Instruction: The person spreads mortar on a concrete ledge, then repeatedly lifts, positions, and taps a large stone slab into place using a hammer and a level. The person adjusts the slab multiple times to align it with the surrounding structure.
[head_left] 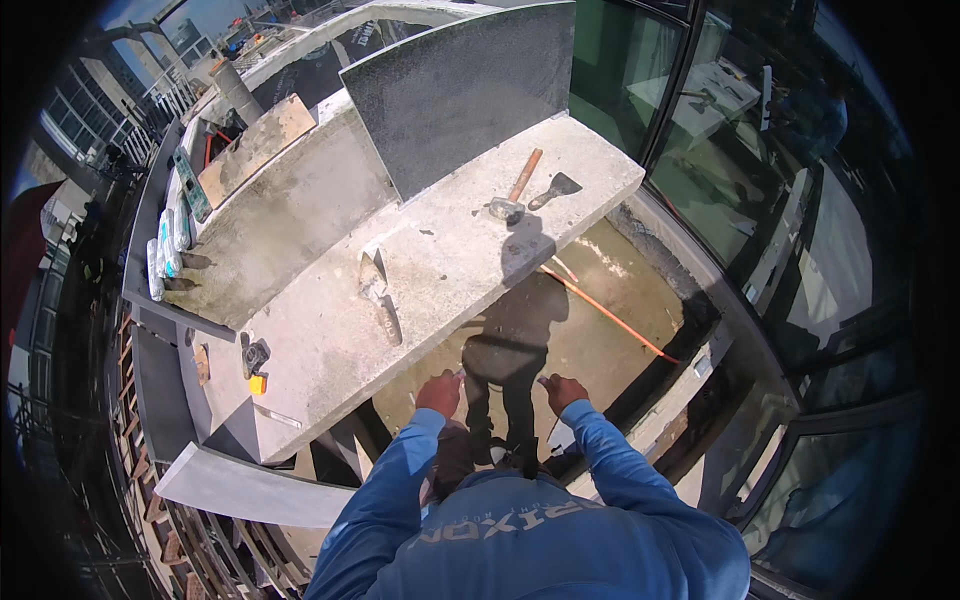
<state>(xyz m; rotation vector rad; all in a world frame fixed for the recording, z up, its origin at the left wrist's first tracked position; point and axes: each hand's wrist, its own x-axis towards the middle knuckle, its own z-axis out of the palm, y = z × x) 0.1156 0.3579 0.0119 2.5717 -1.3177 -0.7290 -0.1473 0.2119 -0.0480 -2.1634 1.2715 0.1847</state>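
My left hand [438, 395] and my right hand [567, 394] are held apart in front of my body, above the shaded floor beside a pale stone ledge [330, 340]. Both have their fingers curled closed; whatever is in them, if anything, is too small to make out. Nearest to the left hand on the ledge lies a pointed trowel [378, 300] with a worn handle. Farther off, a hammer [522, 180] with an orange-brown handle rests beside a wide scraper [555, 191]. My shadow falls across the floor and ledge.
A dark grey panel [470, 95] stands upright on the ledge. At left are a yellow and black tool [257, 384], white-and-blue packages [165, 245], a green level [190, 185] and a board [256, 152]. An orange tube [615, 322] crosses the floor. Glass panes [720, 180] rise at right.
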